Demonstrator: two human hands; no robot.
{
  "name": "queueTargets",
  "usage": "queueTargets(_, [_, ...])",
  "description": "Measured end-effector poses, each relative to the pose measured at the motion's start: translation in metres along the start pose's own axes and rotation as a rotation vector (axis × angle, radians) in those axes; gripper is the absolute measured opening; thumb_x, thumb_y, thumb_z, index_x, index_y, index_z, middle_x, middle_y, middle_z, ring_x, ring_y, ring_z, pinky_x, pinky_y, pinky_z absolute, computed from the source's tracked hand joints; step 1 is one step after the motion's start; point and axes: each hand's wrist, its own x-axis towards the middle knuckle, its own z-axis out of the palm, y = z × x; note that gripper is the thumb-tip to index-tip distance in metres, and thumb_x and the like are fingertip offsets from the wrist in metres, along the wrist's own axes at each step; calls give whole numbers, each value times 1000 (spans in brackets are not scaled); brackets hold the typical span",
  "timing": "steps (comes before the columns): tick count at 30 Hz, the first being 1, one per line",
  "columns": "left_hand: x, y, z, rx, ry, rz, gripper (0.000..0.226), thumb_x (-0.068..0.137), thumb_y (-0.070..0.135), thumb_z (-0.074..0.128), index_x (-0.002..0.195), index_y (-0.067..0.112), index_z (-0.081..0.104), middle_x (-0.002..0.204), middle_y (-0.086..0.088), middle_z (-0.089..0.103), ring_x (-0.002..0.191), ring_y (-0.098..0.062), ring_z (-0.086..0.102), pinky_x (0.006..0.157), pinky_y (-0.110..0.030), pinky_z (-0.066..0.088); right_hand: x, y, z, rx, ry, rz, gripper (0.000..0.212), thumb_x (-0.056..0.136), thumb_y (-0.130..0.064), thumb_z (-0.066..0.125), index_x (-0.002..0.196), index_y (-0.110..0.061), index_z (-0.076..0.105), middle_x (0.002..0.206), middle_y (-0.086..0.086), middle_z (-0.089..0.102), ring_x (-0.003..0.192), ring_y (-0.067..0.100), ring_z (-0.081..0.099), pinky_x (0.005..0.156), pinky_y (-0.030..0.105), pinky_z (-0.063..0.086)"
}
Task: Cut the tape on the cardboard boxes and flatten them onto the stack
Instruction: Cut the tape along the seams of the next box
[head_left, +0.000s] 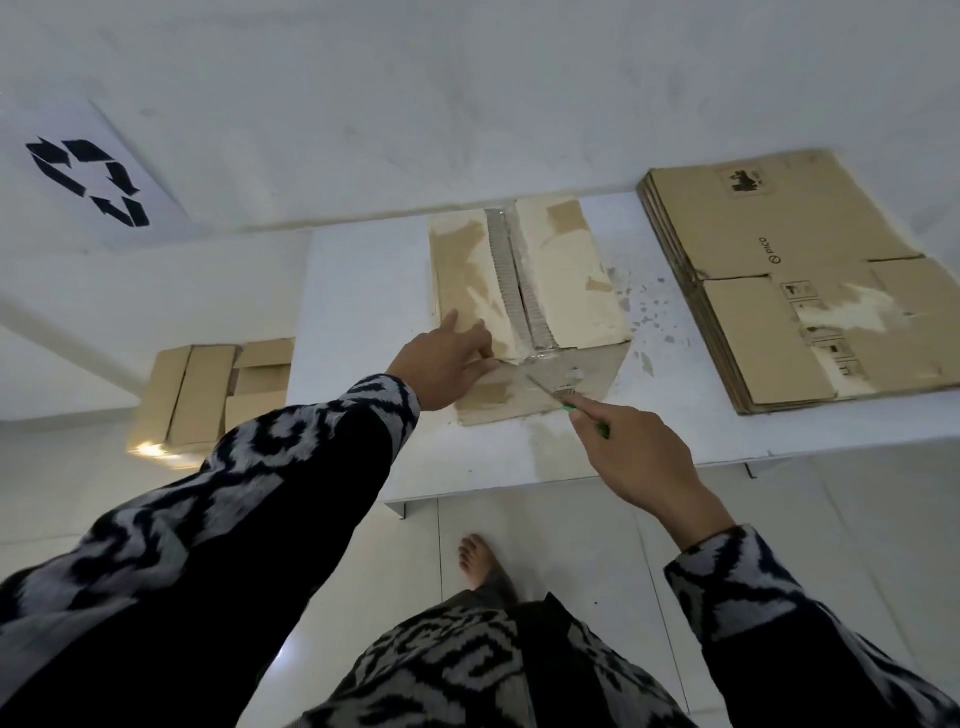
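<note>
Box: we see a brown cardboard box with torn pale patches on its top flaps (524, 291) sitting mid-way across the white counter (353, 291), top flaps closed with a dark seam gap running down the middle.
Tape: clear glossy tape strip (545, 357) shows at the near end of the seam, wrapping over the box's front edge.
Left hand: our left hand (447, 364) lies on the near-left corner of the box, fingers straight and spread over the left flap – grip wide, pressing flat, holding nothing.
Right hand: our right hand (644, 457) is curled round a green-handled cutter (569, 402); grip closed on the handle, index finger laid along it.
Blade: the metal tip points up-left and sits at the box's front face just below the tape end – we can't tell whether it is touching.
Stack: a pile of flattened brown cardboard sheets (795, 280) lies on the right part of the counter, apart from the box; printed marks on the top sheet.
Other boxes: more brown cardboard boxes (208, 395) sit on the floor left of the counter.
Wall: a white sheet with a black recycling symbol (88, 182) at upper left.
Floor: pale tiles (571, 545), one bare foot (480, 561) below the counter edge.
</note>
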Motion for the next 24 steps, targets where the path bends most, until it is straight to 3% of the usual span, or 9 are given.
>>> queueTargets(5, [-4, 10, -4, 31, 28, 35, 25, 103, 39, 45, 108, 15, 52, 129, -11, 54, 124, -41, 49, 76, -32, 35, 9, -6, 10, -141, 65, -54, 36, 103, -44, 37, 134, -49, 54, 113, -10, 67, 98, 18, 62, 72, 30, 50])
queueTargets(8, [-5, 14, -6, 35, 54, 46, 26, 103, 37, 45, 109, 13, 54, 122, -10, 56, 124, -45, 48, 75, -30, 32, 14, -8, 16, -135, 82, -63, 36, 104, -42, 37, 135, -46, 55, 105, -9, 65, 93, 17, 62, 67, 28, 45])
queueTargets(12, [-3, 10, -2, 6, 73, 43, 26, 103, 39, 45, 107, 15, 53, 90, -2, 47, 123, -44, 49, 72, -30, 29, 19, -8, 23, -132, 116, -51, 37, 104, -42, 35, 136, -46, 53, 94, -7, 60, 81, 15, 55, 63, 28, 39])
queueTargets(19, [0, 3, 4, -76, 79, 10, 17, 100, 42, 49, 96, 24, 48, 96, -11, 63, 136, -33, 42, 72, -30, 28, 25, -9, 28, -124, 175, -31, 37, 104, -43, 35, 137, -45, 52, 86, -8, 50, 77, 14, 49, 64, 29, 40])
queueTargets(22, [1, -6, 9, -132, 94, 7, 15, 96, 43, 53, 91, 32, 44, 100, -4, 64, 130, -30, 49, 71, -32, 33, 26, -10, 29, -120, 198, -31, 37, 104, -42, 35, 137, -44, 52, 87, -9, 49, 78, 13, 49, 64, 28, 39])
queueTargets(24, [-1, -7, 15, -168, 115, 8, 14, 96, 41, 53, 98, 28, 48, 106, 2, 64, 134, -29, 46, 74, -34, 38, 25, -11, 31, -117, 211, -29, 37, 104, -42, 35, 137, -44, 52, 90, -8, 52, 79, 13, 50, 63, 28, 38])
